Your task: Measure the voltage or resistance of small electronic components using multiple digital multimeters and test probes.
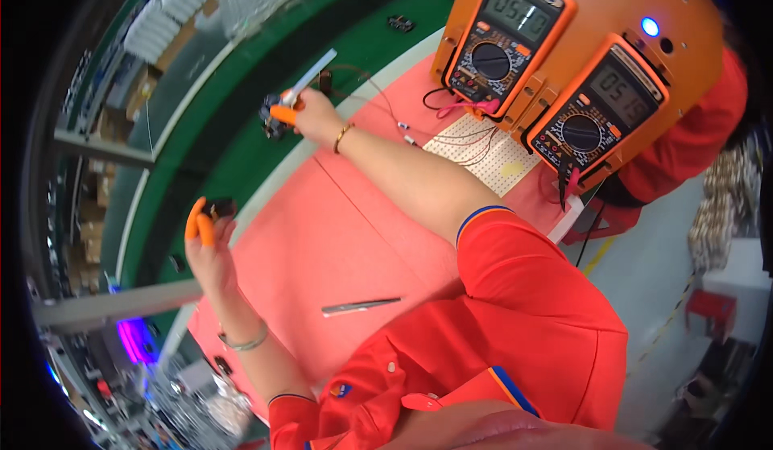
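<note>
My left hand [213, 249] is raised at the table's left edge, with orange covers on some fingers. Its fingers are closed on a small dark part [220, 207], whose details are blurred. Out over the green conveyor belt [241, 88] reaches my right hand [316, 117], also with an orange finger cover. At its fingertips it grips a small black part [275, 120]. A pale, narrow strip-shaped tool [314, 74] sticks out from the same hand; how it is held is partly hidden. Dark tweezers [361, 307] lie on the pink table mat [322, 241] near my body.
Two orange multimeters [491, 59] stand on an orange housing at the right, with a blue light [650, 26]. Thin wires run over a perforated board [483, 156]. More small black parts [399, 23] sit on the belt. A metal frame bar [121, 305] crosses at left. Another person's red sleeve [700, 128] shows behind the meters.
</note>
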The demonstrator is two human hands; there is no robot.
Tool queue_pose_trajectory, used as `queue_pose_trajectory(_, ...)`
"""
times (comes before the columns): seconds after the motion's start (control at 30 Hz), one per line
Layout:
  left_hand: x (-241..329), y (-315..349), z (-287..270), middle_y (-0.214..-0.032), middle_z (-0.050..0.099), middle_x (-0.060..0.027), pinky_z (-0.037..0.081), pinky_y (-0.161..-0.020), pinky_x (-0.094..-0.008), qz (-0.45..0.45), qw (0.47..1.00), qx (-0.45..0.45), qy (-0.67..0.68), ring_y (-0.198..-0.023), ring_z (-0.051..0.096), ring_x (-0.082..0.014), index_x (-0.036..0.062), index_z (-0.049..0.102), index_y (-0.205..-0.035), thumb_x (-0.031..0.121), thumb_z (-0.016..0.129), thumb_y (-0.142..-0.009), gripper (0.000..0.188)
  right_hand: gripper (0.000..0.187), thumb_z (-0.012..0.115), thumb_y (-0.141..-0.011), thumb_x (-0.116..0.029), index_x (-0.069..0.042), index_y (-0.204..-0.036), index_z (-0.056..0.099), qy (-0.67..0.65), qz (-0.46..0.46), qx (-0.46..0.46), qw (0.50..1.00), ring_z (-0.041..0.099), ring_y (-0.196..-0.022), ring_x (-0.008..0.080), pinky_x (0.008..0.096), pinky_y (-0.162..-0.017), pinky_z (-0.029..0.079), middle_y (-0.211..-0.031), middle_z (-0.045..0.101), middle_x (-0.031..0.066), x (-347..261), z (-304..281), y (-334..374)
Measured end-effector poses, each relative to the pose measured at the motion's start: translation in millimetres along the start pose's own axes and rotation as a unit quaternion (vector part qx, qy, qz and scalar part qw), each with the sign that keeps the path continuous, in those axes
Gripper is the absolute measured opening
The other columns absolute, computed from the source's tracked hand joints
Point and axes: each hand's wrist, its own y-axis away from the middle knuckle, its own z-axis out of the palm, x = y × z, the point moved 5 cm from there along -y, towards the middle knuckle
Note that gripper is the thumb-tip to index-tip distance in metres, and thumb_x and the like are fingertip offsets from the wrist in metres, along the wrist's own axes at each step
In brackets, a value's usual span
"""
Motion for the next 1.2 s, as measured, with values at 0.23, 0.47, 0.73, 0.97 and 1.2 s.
queue_pose_trajectory(0.23,-52.0,-70.2,56.7,-0.1,0.051,-0.0082,0.044,-0.075,-0.0271,-0.045,0.993,-0.021,0.108,-0.089,0.052,-0.0168,-0.0003,0.043,-0.11,0.01,0.046,-0.083,0.029,0.022,0.061,-0.073,-0.016,-0.004,-0.089,0.052,0.042,-0.049,0.005,0.998,0.048,-0.055,0.0052,0.0191,-0.046,0.038,-0.071,0.055,0.0005,3.1,-2.1,-5.3)
queue_pose_trajectory(0.47,-54.6,-78.1,51.8,-0.102,0.051,-0.0092,0.043,-0.076,-0.0244,-0.009,0.998,-0.063,0.016,-0.09,0.051,-0.0153,-0.002,0.05,-0.105,0.013,0.05,-0.081,0.028,0.021,0.057,-0.077,-0.016,-0.004,-0.094,0.054,0.178,-0.037,-0.048,0.982,0.052,-0.064,0.0079,0.0204,-0.054,0.043,-0.077,0.057,0.0026,8.7,8.0,-13.4)
queue_pose_trajectory(0.73,-61.4,-75.9,34.4,-0.092,0.057,-0.0053,0.041,-0.076,-0.0211,-0.032,0.998,-0.047,0.015,-0.085,0.051,-0.0113,-0.002,0.056,-0.098,0.014,0.056,-0.078,0.025,0.022,0.046,-0.083,-0.013,-0.001,-0.102,0.048,0.119,0.013,-0.097,0.988,0.055,-0.08,0.0129,0.0238,-0.068,0.046,-0.086,0.056,0.0063,5.4,27.6,1.0)
queue_pose_trajectory(0.97,-65.6,-78.0,25.1,-0.086,0.058,-0.0045,0.039,-0.071,-0.0207,0.003,0.998,0.045,-0.042,-0.079,0.052,-0.01,-0.0007,0.058,-0.094,0.015,0.06,-0.074,0.025,0.024,0.038,-0.086,-0.01,0.001,-0.107,0.041,0.166,0.005,-0.172,0.971,0.055,-0.086,0.0184,0.0292,-0.073,0.048,-0.094,0.052,0.0102,5.8,40.3,11.9)
queue_pose_trajectory(1.2,-59.6,-75.1,25.9,-0.084,0.059,-0.0048,0.04,-0.069,-0.0207,0.008,0.994,0.084,-0.064,-0.077,0.052,-0.01,-0.0006,0.059,-0.093,0.014,0.061,-0.074,0.024,0.026,0.037,-0.086,-0.01,0.001,-0.11,0.037,0.101,0.067,-0.16,0.98,0.054,-0.091,0.0211,0.0325,-0.073,0.05,-0.103,0.048,0.0118,15.1,43.6,14.7)
